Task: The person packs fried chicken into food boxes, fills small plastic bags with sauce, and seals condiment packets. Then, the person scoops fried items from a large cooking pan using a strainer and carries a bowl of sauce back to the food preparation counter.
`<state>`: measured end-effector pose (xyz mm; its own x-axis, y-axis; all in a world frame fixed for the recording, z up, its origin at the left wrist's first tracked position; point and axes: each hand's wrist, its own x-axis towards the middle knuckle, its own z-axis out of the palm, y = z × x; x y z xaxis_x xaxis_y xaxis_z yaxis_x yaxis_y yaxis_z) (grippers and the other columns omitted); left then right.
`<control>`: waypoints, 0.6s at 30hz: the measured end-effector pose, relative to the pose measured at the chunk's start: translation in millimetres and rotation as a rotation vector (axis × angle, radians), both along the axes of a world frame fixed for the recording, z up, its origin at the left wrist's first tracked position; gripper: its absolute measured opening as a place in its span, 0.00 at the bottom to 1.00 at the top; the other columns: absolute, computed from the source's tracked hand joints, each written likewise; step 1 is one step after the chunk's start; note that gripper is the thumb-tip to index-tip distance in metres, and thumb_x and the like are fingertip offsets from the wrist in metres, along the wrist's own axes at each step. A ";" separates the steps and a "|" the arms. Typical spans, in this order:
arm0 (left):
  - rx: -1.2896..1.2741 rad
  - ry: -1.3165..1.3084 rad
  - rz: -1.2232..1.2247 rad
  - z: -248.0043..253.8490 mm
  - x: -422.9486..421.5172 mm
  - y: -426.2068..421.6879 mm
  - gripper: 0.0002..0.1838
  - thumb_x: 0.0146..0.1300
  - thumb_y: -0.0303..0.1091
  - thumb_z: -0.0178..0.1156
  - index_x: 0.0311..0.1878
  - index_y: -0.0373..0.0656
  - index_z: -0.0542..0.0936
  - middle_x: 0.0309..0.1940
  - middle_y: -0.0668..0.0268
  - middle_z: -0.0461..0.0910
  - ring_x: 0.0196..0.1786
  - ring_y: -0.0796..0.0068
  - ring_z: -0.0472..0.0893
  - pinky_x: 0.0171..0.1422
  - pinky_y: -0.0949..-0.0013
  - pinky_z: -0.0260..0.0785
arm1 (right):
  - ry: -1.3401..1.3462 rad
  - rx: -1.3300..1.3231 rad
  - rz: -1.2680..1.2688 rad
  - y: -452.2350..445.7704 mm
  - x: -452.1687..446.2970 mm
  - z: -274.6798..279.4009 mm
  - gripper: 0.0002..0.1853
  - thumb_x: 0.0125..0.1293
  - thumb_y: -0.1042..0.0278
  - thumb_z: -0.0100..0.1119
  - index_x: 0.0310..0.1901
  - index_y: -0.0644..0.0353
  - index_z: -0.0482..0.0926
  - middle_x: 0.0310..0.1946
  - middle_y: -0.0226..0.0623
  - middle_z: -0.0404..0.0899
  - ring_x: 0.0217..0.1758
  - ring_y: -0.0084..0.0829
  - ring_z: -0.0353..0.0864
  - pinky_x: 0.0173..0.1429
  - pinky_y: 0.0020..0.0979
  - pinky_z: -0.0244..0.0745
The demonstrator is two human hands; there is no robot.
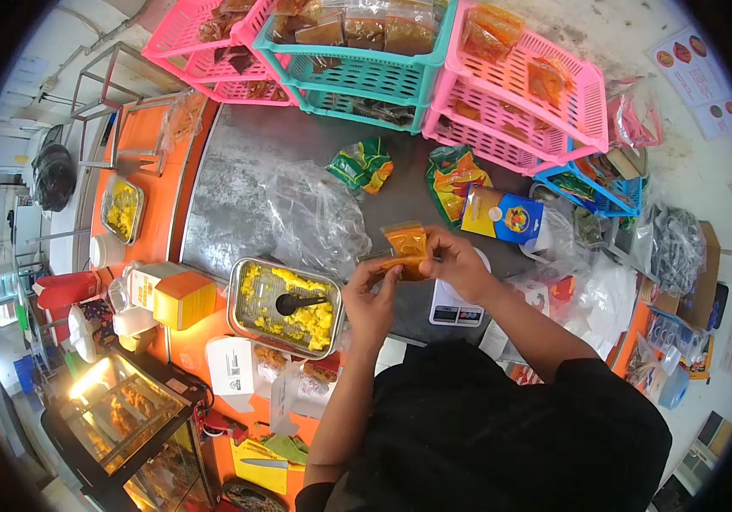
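Between my two hands is a small clear packet of orange-brown sauce (pixel 408 242), held above the dark counter. My left hand (pixel 371 294) pinches its lower left side, and my right hand (pixel 455 263) grips its right side. Beneath and beside my right hand sits a white digital scale (pixel 456 312). To the left of my left hand is a metal tray (pixel 235 317) holding yellow food and a black scoop (pixel 298 303). A blue and yellow packet (pixel 502 213) lies just beyond my right hand.
Pink baskets (pixel 515 128) and teal baskets (pixel 357 70) of sauce packets stand along the back. Clear plastic bags (pixel 310 213) and green packets (pixel 361 165) lie on the counter. A lit food warmer (pixel 118 414), open boxes (pixel 232 367) and a knife (pixel 264 463) are at lower left.
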<state>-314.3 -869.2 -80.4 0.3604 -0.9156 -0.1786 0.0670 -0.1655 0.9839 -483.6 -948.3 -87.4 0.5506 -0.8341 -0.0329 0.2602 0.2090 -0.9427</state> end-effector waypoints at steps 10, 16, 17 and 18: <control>0.203 -0.235 -0.121 -91.8 14.0 1.8 0.10 0.68 0.29 0.65 0.50 0.37 0.83 0.38 0.61 0.87 0.40 0.71 0.86 0.47 0.68 0.75 | 0.542 -0.023 -0.199 -3.9 2.6 -68.9 0.10 0.71 0.66 0.62 0.48 0.61 0.77 0.50 0.37 0.80 0.53 0.31 0.80 0.60 0.34 0.73; 0.089 -0.744 -0.089 -110.0 10.8 -1.9 0.07 0.62 0.29 0.67 0.43 0.40 0.83 0.38 0.56 0.86 0.42 0.52 0.86 0.46 0.56 0.77 | 0.898 -0.513 -0.002 -2.4 -2.1 -64.6 0.15 0.66 0.68 0.63 0.53 0.61 0.78 0.52 0.45 0.79 0.58 0.48 0.77 0.61 0.44 0.74; 0.153 -0.671 -0.039 -105.3 9.5 -2.2 0.09 0.62 0.28 0.67 0.44 0.41 0.83 0.39 0.57 0.86 0.43 0.53 0.86 0.46 0.56 0.77 | 0.919 -0.507 0.046 -0.7 -0.8 -63.8 0.16 0.66 0.69 0.63 0.54 0.61 0.79 0.52 0.44 0.79 0.58 0.49 0.76 0.61 0.45 0.73; 0.215 -0.599 0.013 -101.6 9.3 -2.5 0.10 0.61 0.28 0.68 0.45 0.41 0.82 0.39 0.58 0.86 0.43 0.54 0.86 0.46 0.57 0.77 | 0.917 -0.507 0.048 0.4 1.2 -63.2 0.16 0.66 0.69 0.63 0.54 0.61 0.79 0.52 0.44 0.79 0.58 0.49 0.76 0.61 0.45 0.73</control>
